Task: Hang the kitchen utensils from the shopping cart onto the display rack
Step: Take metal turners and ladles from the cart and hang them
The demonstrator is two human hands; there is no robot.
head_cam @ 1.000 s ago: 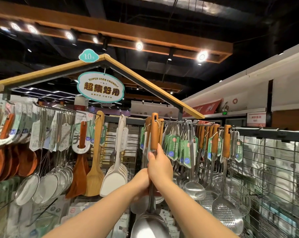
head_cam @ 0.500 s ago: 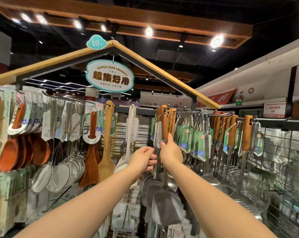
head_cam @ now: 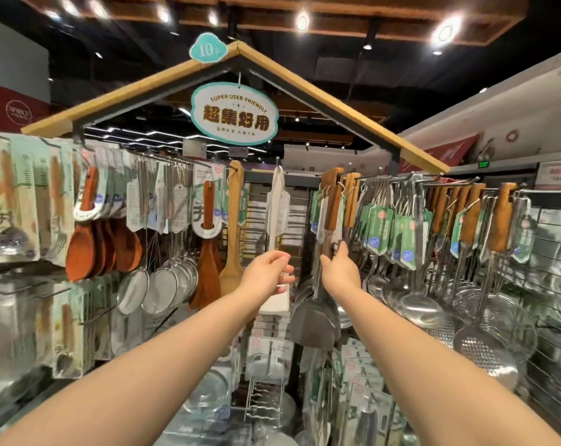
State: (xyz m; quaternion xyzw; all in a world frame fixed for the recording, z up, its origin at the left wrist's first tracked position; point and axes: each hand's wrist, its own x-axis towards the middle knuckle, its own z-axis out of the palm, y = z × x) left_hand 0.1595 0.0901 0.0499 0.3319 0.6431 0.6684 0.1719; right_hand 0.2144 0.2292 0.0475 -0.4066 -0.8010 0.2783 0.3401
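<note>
Shop aisle, utensil section: a person reaches with both bare arms towards the display rack [head_cam: 389,179], a peg rail under a gabled wooden frame bearing an oval sign [head_cam: 234,113] that reads "SUPER USER-FRIENDLY"; the steel turner [head_cam: 314,318] hangs from a hook at the middle of the rail by its wooden handle [head_cam: 332,202], blade down, among others of its kind. The right hand [head_cam: 339,269] is raised to the turner's metal shaft just below the handle, its fingers [head_cam: 344,251] straight and parted on either side of the shaft; motion blur hides whether they touch it. The left hand [head_cam: 265,272] hovers just beside, fingers loosely curled and holding nothing that can be made out, in front of a white spatula [head_cam: 277,204] on the neighbouring hook. Ladles [head_cam: 418,304] and perforated skimmers [head_cam: 485,349] hang to the right; mesh strainers [head_cam: 163,284] and dark wooden spoons [head_cam: 82,249] to the left.
</note>
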